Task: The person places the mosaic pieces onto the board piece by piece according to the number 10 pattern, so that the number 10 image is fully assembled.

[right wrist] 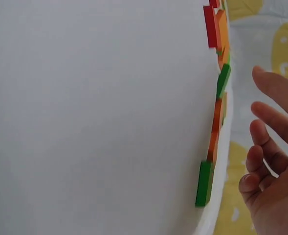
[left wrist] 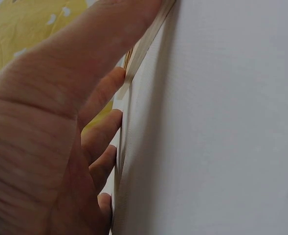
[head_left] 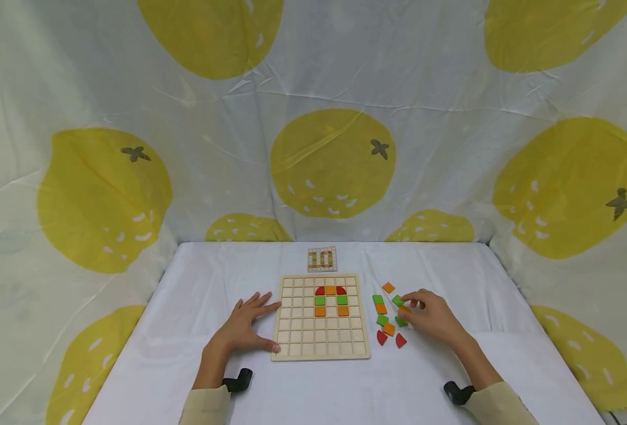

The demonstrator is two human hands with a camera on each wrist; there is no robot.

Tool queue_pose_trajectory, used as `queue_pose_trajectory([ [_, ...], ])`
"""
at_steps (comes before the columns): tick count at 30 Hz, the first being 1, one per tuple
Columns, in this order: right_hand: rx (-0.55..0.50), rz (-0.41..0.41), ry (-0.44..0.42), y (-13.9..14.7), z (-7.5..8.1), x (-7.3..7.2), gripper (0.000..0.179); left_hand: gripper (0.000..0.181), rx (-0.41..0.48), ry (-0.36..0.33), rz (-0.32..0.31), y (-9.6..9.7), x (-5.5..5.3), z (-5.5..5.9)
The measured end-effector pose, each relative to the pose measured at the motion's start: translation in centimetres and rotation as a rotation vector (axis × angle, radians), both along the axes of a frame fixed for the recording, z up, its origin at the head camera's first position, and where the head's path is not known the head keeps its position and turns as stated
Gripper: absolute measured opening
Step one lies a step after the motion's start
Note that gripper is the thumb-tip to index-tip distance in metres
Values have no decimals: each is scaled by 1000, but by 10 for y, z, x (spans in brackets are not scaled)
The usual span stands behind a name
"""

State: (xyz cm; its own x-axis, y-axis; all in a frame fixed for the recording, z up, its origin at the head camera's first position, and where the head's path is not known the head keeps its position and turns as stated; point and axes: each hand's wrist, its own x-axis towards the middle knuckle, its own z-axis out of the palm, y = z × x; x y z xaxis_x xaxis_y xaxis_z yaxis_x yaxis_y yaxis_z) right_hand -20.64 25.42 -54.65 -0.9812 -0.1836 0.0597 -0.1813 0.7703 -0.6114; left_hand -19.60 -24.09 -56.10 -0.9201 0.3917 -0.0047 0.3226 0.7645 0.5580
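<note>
A wooden grid board point(head_left: 297, 336) lies mid-table with an arch of tiles in its upper part: red quarter-round tiles, an orange tile point(head_left: 331, 290), green tiles and orange tiles. My left hand point(head_left: 243, 324) spreads its fingers at the board's left side, thumb at the lower left corner. Over the loose tiles right of the board hovers my right hand point(head_left: 434, 316), thumb and fingers apart. In the right wrist view its loosely curled fingers hold nothing, and a green tile point(right wrist: 204, 183) and a red tile point(right wrist: 211, 27) lie apart from them.
Behind the board lies a small pattern card point(head_left: 322, 260) printed with a coloured grid. Several loose green, orange and red tiles point(head_left: 388, 329) are scattered close to the board's right edge. A lemon-print cloth point(head_left: 334, 165) hangs behind and beside the white-covered table point(head_left: 324, 395).
</note>
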Motion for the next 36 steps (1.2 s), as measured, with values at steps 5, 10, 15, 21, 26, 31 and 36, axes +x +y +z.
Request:
queue_pose_trajectory([
  [5,24,21,18,31,-2,11,41,108,14,0,4,0,0,-2],
  [10,54,3,-16,52,-5,20,48,108,11,-4,5,0,-1,-4],
  [15,74,-1,-57,65,-9,27,52,109,1,-2,4,-1,-1,-4],
  [21,18,5,-70,73,-11,37,51,108,-5,-1,7,-1,-1,-3],
  [26,-1,9,-44,77,-15,41,35,107,-3,-12,6,0,0,-2],
  [31,6,23,-5,79,-17,40,26,108,-5,-4,8,0,0,-1],
  [36,16,25,-23,78,-15,38,26,108,-8,-5,8,0,0,1],
])
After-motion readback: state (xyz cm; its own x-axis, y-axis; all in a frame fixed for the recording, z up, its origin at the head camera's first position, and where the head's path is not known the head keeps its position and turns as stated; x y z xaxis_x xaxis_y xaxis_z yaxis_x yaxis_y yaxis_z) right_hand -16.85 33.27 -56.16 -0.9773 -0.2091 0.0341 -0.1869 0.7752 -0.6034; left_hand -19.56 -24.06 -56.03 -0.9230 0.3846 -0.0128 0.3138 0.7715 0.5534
